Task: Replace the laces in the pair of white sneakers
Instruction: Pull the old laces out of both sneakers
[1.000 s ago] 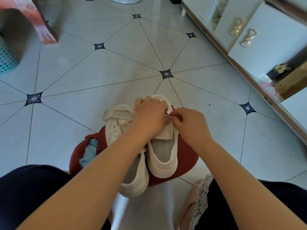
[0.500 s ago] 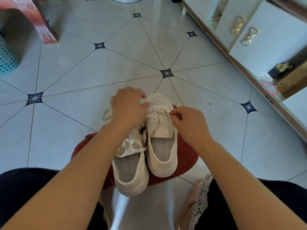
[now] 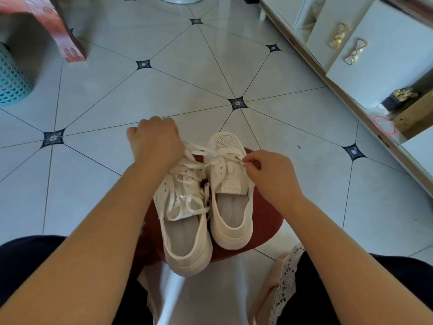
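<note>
**Lace drawn taut across the toe of one sneaker**

Both shoes stand heels toward the person on a round red stool seat (image 3: 266, 214) at 6 o'clock of the view. The left hand (image 3: 155, 141), at 11 o'clock of the pair, is curled into a fist round a flat white lace (image 3: 199, 151), which runs tight from it to the white mesh-toed sneaker (image 3: 232, 221). This looks like a pull to take up slack. At that shoe's 2 o'clock edge the right hand (image 3: 269, 177) has its fingers (image 3: 248, 163) closed in a pinch on the lace's other part by the eyelets, probably steadying it for threading.

The other white sneaker (image 3: 185, 245), touching the first at its 9 o'clock side, carries a loose tangle of laces that could snag the pulled strand.

On the grey tiled floor (image 3: 164, 90) are a teal plastic basket (image 3: 10, 78) at 10 o'clock and a white cabinet (image 3: 386, 43) at 2 o'clock, both well apart from the work.
</note>
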`<state>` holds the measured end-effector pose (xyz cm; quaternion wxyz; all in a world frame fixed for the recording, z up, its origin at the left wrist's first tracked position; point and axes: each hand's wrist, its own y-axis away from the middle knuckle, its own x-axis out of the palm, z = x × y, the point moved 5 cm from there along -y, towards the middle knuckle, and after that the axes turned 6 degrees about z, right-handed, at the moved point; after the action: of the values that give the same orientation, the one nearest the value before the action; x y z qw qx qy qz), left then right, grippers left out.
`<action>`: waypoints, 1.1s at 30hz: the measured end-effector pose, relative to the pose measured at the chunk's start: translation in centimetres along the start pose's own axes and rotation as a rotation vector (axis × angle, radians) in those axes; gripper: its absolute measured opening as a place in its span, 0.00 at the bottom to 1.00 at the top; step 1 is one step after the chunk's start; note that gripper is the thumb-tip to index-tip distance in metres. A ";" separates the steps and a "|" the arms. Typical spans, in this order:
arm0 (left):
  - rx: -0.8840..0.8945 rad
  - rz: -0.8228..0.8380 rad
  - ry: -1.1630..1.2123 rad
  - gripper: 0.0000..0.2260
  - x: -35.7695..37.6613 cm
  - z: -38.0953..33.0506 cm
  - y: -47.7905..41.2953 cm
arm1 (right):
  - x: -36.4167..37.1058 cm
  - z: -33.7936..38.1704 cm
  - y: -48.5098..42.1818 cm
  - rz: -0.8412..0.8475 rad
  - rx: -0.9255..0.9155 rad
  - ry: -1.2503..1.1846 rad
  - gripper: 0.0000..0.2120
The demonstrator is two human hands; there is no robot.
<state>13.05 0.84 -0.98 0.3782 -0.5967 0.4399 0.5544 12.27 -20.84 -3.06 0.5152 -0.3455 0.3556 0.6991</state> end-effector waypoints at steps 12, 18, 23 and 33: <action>0.421 0.016 0.078 0.07 2.7 -9.0 3.0 | -0.2 0.7 0.1 0.000 -0.026 -0.006 0.11; 0.073 -0.097 0.025 0.07 -0.6 -1.3 0.3 | -0.2 0.2 0.1 0.006 0.004 -0.040 0.11; 0.310 0.128 0.132 0.09 2.1 -6.3 2.2 | -0.3 0.3 0.1 -0.009 0.000 -0.028 0.10; 0.344 0.052 0.104 0.08 2.1 -7.7 2.1 | -0.2 0.9 0.0 -0.004 -0.033 -0.014 0.10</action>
<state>13.57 -7.34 -2.27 0.4372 -0.5393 0.5624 0.4490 12.18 -20.18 -2.42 0.5134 -0.3497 0.3397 0.7062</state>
